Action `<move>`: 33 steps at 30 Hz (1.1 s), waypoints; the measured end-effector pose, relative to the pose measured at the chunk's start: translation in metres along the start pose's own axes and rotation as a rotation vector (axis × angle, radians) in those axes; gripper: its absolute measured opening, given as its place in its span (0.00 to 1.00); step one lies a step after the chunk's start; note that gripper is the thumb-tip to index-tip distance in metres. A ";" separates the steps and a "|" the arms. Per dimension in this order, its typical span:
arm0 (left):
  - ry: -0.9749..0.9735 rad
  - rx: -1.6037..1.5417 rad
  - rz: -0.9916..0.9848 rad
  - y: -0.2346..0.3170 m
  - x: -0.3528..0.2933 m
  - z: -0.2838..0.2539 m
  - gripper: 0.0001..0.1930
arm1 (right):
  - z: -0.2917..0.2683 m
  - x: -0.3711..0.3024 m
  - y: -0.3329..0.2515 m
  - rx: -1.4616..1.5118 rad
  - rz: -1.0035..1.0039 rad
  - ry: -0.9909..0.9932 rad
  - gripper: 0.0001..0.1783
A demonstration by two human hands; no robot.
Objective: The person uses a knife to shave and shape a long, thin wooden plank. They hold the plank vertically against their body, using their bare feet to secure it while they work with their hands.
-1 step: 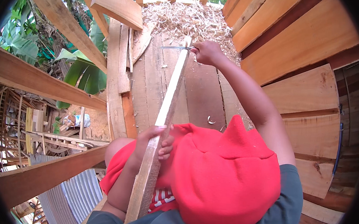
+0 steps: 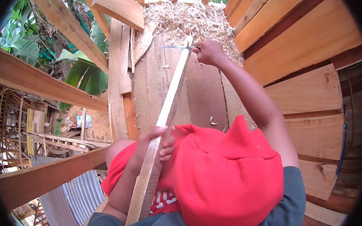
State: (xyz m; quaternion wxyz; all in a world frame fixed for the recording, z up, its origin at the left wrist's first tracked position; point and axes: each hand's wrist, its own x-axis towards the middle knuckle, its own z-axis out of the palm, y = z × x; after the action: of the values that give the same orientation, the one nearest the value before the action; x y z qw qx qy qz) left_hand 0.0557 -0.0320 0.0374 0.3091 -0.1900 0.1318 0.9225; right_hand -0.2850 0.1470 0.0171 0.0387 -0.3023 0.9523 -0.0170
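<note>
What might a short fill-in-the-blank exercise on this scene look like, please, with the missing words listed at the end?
1. The left hand grips a long stick made of ____.
2. Of the stick's two ends, near and far, the right hand holds a thin tool across it close to the ____ one.
3. The big cloth between the person's arms is mostly coloured ____.
4. The large leaf at the left is coloured ____.

Missing words: wood; far; red; green.
</note>
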 end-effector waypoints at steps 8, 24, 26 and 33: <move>0.000 0.004 0.016 0.004 -0.002 0.002 0.16 | -0.014 0.028 0.035 0.112 0.358 0.174 0.20; -0.019 0.006 0.029 0.006 -0.002 -0.003 0.17 | 0.001 0.028 -0.009 0.362 0.203 -0.037 0.26; -0.024 0.021 0.039 0.008 -0.002 -0.004 0.17 | -0.009 0.019 -0.019 0.271 0.163 -0.095 0.29; 0.035 0.007 0.017 0.002 -0.001 0.005 0.16 | 0.022 0.027 0.001 0.378 0.241 0.013 0.29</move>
State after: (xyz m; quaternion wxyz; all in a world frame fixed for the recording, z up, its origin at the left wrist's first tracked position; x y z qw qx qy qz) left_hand 0.0535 -0.0322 0.0428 0.2997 -0.2040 0.1422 0.9210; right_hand -0.3058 0.1316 -0.0071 0.0900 -0.1738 0.9616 -0.1923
